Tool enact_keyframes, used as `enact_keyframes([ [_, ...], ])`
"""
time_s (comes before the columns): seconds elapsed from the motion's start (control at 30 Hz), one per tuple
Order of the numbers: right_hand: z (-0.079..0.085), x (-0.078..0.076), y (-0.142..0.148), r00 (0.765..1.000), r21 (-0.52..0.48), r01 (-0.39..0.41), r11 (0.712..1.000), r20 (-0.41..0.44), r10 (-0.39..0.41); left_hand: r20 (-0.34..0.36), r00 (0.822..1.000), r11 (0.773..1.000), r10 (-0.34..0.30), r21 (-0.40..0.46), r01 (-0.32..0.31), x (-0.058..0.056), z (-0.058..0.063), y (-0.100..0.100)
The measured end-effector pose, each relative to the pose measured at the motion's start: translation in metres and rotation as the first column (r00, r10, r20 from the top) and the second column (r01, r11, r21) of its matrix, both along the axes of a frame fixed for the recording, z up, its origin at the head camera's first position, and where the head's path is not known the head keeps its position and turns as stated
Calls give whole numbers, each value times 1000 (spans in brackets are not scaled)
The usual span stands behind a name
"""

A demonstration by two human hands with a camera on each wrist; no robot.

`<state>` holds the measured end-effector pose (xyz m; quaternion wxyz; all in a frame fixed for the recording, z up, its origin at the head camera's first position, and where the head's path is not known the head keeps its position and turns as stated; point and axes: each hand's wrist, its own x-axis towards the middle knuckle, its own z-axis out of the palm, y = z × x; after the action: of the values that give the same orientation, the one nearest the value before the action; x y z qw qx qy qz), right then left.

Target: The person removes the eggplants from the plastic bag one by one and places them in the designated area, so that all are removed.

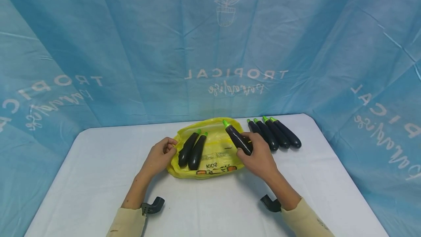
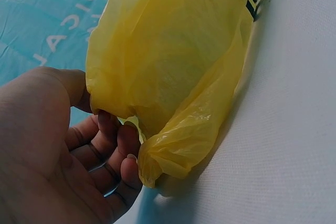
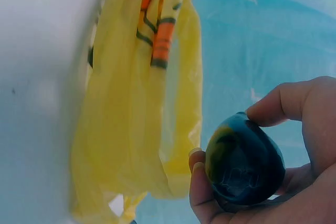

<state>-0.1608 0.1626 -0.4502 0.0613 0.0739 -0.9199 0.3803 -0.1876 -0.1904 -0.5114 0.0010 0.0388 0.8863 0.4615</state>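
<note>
A yellow plastic bag [image 1: 215, 145] lies spread on the table with its mouth held wide. Two dark eggplants [image 1: 196, 153] with green stems lie side by side in its left part. My left hand [image 1: 161, 156] pinches the bag's left rim between thumb and fingers; the left wrist view shows the bunched plastic [image 2: 173, 156] at the fingertips. In my right hand [image 1: 260, 155] is another eggplant [image 1: 238, 138], gripped round its thick end, its green stem pointing up and left over the bag's right side. The right wrist view shows its rounded bottom [image 3: 244, 163] between thumb and fingers.
Several more eggplants [image 1: 279, 134] lie in a row at the right, just beyond my right hand. The white table [image 1: 108, 156] ends at a blue printed curtain [image 1: 158, 94] hanging behind and along both sides.
</note>
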Motion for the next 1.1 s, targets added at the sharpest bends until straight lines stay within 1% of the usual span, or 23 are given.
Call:
enact_keyframes([
  [0.2, 3, -2, 13, 999, -5, 33, 999, -6, -33, 7, 1000, 1000, 5, 2, -5, 0, -1, 1],
  [0.47, 2, -6, 34, 997, 10, 78, 997, -14, -77, 6, 1000, 1000, -1, 6, 1, 2, 1, 2],
  [0.57, 3, -7, 41, 995, 9, 99, 995, -20, -99, 3, 1000, 1000, 2, 2, -2, 1, 0, 2],
  [0.8, 6, -13, 58, 991, -18, 126, 992, -34, -126, 0, 1000, 1000, 5, -9, -5, 1, 1, 1],
  [1.1, 10, -19, 75, 980, -42, 194, 980, -32, -196, -4, 1000, 1000, 3, -2, -3, 1, 0, 0],
])
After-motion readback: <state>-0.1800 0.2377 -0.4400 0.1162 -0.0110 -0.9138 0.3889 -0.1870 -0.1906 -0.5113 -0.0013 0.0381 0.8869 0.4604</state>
